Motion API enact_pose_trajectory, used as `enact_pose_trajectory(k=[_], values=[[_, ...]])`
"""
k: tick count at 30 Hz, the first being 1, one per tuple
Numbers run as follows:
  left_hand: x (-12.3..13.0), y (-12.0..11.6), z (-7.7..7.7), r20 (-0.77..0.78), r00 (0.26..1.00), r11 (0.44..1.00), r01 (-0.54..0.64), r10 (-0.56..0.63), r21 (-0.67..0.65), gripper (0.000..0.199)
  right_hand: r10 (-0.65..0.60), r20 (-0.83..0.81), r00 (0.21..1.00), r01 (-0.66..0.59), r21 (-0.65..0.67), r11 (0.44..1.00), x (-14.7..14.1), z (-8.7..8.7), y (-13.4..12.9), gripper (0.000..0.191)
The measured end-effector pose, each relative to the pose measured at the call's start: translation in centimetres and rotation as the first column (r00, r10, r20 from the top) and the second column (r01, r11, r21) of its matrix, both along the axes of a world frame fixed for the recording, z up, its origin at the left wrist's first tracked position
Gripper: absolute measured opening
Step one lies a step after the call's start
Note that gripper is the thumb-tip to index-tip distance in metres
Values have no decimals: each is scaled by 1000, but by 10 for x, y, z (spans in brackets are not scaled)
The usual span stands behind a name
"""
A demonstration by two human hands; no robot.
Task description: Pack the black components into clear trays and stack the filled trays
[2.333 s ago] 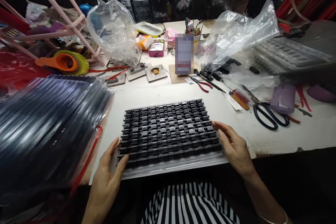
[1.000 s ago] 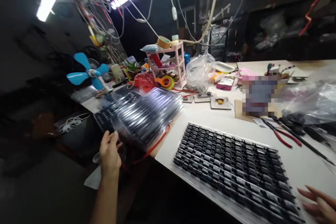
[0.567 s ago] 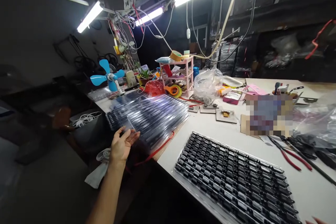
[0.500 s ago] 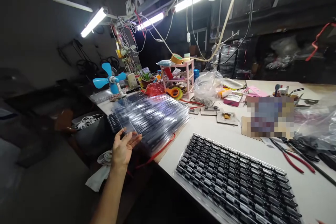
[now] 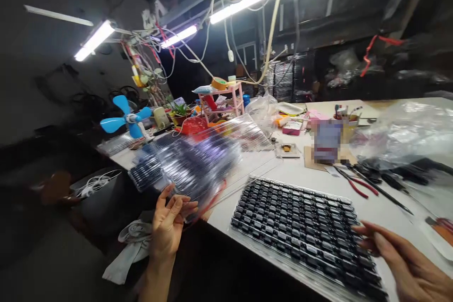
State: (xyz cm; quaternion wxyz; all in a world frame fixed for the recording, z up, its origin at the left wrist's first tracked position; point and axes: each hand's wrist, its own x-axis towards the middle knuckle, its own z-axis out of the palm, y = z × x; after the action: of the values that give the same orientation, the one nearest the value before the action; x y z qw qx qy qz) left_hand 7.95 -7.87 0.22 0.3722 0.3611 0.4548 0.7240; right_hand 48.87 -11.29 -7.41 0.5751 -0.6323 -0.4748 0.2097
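My left hand [image 5: 169, 224] is closed on the near edge of a clear ribbed plastic tray [image 5: 247, 127], which is see-through and tilted up above the table. Beneath and behind it lies a stack of similar trays [image 5: 146, 170], partly blurred; dark parts show in the nearest one. A tray filled with rows of small black parts [image 5: 293, 231] lies flat along the table's front edge. At that tray's right edge, my right hand [image 5: 403, 259] has its fingers stretched out, with nothing visible in them. Whether the fingertips touch the tray I cannot tell.
Red-handled pliers [image 5: 357, 186] and other tools lie at the right, near crumpled clear plastic [image 5: 410, 132]. Behind are a pink rack [image 5: 237, 99], a small flat fixture [image 5: 287, 150] and a blue fan [image 5: 127, 117]. A bin with white cable [image 5: 97, 184] stands left of the table.
The clear tray has come up off the stack in my left hand and extends to the right. My right hand has entered at the filled tray's right edge. The view has turned right.
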Motion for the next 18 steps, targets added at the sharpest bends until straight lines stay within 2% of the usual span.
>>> enact_pose_trajectory(k=[2,4,7,9,11,12,13,15,16,17,18], values=[[8,2,-2,-2,999,999,33,-33,-19,57,24,-61,998,-26,-33,999,-21,22,-1,32],[15,4,-3,0,998,997,63,-63,-32,58,86,-88,992,-86,3,996,-31,33,0,33],[23,9,-5,37,995,993,91,-88,-73,57,155,-128,980,-148,61,987,-34,39,-1,29],[32,13,-5,95,991,990,101,-91,-101,46,216,-194,957,-203,83,976,-39,42,-7,27],[48,14,-4,131,986,991,116,-106,-71,33,352,-300,887,-340,93,936,-53,45,-15,27],[59,14,-3,115,986,992,124,-120,-27,29,455,-368,811,-455,94,886,-63,47,-19,28],[72,13,-4,76,987,990,138,-140,32,25,567,-448,691,-592,100,800,-77,47,-23,29],[97,9,-9,-36,983,970,183,-180,158,16,726,-601,335,-845,149,513,-107,46,-28,35],[109,8,-13,-74,978,957,204,-193,204,15,741,-651,165,-907,194,373,-124,44,-28,38],[119,6,-19,-110,969,953,237,-219,191,16,724,-689,21,-935,243,258,-140,42,-28,41],[128,6,-26,-144,954,951,280,-262,128,17,681,-727,-85,-936,293,196,-155,40,-27,46]])
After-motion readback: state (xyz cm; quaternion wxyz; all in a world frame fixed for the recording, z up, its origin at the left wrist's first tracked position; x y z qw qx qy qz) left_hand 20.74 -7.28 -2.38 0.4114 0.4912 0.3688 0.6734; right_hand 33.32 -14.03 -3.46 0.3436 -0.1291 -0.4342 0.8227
